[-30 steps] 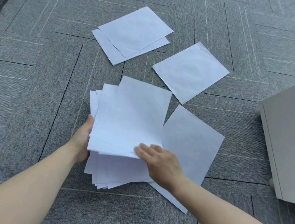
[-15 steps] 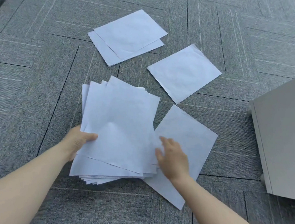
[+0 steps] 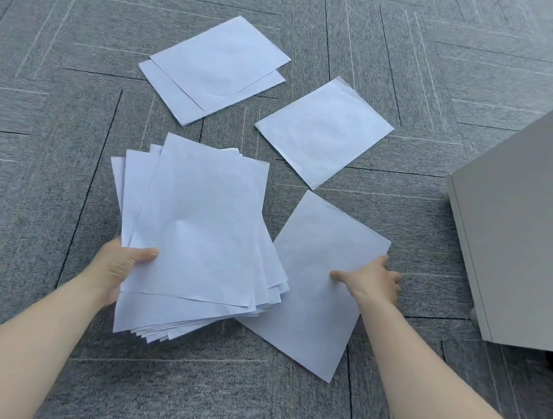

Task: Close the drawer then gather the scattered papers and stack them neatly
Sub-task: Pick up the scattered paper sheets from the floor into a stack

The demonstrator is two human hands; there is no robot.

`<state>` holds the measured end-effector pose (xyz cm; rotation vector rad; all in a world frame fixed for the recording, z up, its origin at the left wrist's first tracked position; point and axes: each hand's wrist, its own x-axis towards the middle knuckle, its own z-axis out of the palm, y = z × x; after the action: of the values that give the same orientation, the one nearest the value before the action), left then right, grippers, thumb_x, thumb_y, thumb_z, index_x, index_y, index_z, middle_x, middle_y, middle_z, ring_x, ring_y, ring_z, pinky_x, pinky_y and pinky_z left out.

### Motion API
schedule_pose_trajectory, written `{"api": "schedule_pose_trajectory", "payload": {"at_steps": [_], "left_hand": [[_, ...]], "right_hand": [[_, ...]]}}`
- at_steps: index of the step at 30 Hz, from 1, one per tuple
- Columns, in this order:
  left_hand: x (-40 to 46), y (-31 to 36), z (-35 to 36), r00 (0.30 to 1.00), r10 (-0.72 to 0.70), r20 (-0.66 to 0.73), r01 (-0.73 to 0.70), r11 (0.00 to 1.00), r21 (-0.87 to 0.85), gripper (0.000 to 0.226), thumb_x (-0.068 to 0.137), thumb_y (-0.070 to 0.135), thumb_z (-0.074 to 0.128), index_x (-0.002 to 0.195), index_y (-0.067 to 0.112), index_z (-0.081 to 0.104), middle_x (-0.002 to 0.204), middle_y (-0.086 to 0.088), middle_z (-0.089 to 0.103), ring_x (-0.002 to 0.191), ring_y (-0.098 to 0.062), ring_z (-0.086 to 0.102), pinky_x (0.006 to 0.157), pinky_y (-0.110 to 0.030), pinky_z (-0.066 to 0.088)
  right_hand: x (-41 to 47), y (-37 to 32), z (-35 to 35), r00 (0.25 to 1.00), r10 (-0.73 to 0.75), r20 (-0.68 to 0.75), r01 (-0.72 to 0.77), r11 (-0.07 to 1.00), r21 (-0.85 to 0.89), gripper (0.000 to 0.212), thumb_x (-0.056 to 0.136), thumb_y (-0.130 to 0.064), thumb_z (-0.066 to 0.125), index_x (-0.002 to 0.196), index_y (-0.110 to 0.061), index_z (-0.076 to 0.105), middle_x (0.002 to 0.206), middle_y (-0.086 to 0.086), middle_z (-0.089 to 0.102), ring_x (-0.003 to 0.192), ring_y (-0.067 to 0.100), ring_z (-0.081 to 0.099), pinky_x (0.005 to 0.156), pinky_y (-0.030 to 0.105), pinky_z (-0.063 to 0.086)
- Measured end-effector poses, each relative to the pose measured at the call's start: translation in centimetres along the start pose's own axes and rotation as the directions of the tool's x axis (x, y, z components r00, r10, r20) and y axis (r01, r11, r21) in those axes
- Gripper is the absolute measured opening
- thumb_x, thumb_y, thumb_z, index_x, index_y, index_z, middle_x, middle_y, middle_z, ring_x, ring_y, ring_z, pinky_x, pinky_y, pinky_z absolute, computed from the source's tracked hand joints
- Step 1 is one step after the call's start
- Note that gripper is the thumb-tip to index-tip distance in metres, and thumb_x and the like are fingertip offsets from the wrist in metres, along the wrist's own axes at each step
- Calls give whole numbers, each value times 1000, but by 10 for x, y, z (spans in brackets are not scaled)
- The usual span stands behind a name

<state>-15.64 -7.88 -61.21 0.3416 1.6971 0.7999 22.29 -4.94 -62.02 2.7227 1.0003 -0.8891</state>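
On grey carpet [image 3: 36, 188] — left grip [image 3: 120, 262] clamping paper stack [image 3: 200, 229], right grip [image 3: 372, 281] pinching single sheet [image 3: 312, 279] — cabinet [image 3: 527, 231] beside.

Right hand [image 3: 371, 281]: no longer at the lower right edge of the gathered stack [image 3: 199, 236]; now across at the right edge of the single sheet [image 3: 315, 286] beside it, thumb on top. Left hand [image 3: 120, 262]: thumb now laid over the stack's top sheet, formerly behind the left edge. Stack: sheets fanned wider, shifted left off the single sheet.
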Motion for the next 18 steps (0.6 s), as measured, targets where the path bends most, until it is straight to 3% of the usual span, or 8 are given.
{"api": "schedule_pose_trajectory", "payload": {"at_steps": [4, 10, 14, 18], "left_hand": [[0, 0, 6, 1000, 12, 15, -12, 1000, 6, 41, 83, -9, 59, 122, 4, 58, 112, -19, 63, 85, -28, 63, 89, -43, 48], [3, 0, 11, 999, 12, 37, -13, 1000, 6, 42, 83, -7, 60, 123, 6, 58, 117, -19, 64, 98, -34, 62, 91, -46, 47], [4, -2, 16, 999, 13, 47, -13, 1000, -2, 41, 83, -7, 60, 123, 6, 58, 114, -19, 64, 86, -28, 63, 84, -40, 49], [6, -3, 17, 999, 0, 50, 0, 1000, 3, 45, 82, -6, 62, 126, 4, 58, 116, -19, 65, 92, -31, 64, 86, -43, 49]], "right_hand": [[1, 3, 4, 999, 29, -33, -25, 994, 104, 116, 63, -45, 86, 150, -15, 17, 142, 22, 30, 128, 43, 38, 94, 54, 42], [7, 7, 4, 998, 54, -26, -47, 970, 240, 109, 71, -32, 83, 153, -23, 13, 143, 22, 30, 125, 43, 42, 96, 49, 43], [9, 9, 4, 997, 55, -47, -39, 956, 289, 102, 69, -30, 82, 150, -30, 19, 137, 19, 43, 121, 42, 47, 97, 52, 45], [10, 6, 6, 993, 88, -75, -57, 936, 346, 93, 74, -25, 76, 149, -24, 21, 133, 15, 53, 122, 39, 48, 93, 49, 43]]}}
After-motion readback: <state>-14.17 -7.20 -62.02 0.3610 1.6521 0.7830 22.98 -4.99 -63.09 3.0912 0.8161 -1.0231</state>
